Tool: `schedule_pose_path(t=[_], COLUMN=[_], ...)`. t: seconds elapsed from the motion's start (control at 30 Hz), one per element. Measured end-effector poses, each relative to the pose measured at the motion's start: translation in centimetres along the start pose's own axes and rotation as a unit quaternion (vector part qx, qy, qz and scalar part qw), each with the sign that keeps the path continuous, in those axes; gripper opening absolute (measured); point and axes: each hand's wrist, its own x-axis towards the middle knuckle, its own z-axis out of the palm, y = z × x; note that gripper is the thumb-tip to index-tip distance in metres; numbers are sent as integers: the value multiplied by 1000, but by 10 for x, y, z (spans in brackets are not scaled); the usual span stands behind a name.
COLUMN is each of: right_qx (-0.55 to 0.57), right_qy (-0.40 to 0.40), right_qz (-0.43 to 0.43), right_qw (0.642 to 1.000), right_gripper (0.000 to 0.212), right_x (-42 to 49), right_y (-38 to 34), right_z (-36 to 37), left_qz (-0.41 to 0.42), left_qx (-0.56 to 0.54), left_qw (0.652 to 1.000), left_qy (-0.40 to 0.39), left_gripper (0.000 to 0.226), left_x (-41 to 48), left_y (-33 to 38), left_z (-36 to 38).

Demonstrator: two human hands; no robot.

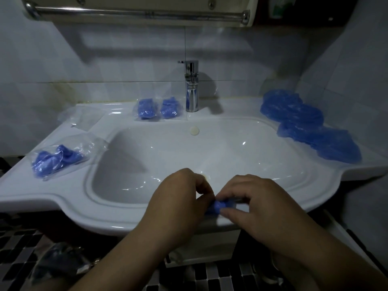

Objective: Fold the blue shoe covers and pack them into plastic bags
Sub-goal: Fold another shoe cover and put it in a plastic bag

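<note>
Left hand (180, 198) and right hand (252, 206) were close together above the front rim of the sink (84, 215), fingers pinching a small, bunched blue shoe cover (218, 206) between them. Judged step: finishing the fold. To do it well, press the air out and keep a firm pinch, since thin film likely springs open. Unfolded covers (304, 122) lay piled at right. An empty plastic bag (81, 118) lay back left, near the filled bags (58, 159).
</note>
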Motion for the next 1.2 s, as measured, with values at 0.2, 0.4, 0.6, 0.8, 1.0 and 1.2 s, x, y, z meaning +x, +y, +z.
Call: schedule_pose_path(t=[0.2,0.4,0.6,0.8,1.0,1.2], right_qx=[35,222,353,374,358,349], right_qy=[69,132,169,173,184,187], right_qz=[46,111,129,114,113,95], right_qw=[996,960,911,904,908,913], right_gripper=[7,25,19,14,16,24], right_x=[10,32,56,71,74,70], right_y=[-7,-26,-44,-54,-55,-52], right_z=[8,16,27,34,38,32], left_qz=[54,-12,-103,-107,-202,-231], left_qx=[-17,-198,-391,-35,202,141], left_qw=[998,980,914,949,930,947], left_qy=[-32,26,21,294,232,173], left_gripper=[14,7,4,30,94,82], left_x=[0,9,12,38,51,53], left_y=[-12,-22,-37,-95,-175,-180], left_z=[-11,-18,-29,-75,-103,-94])
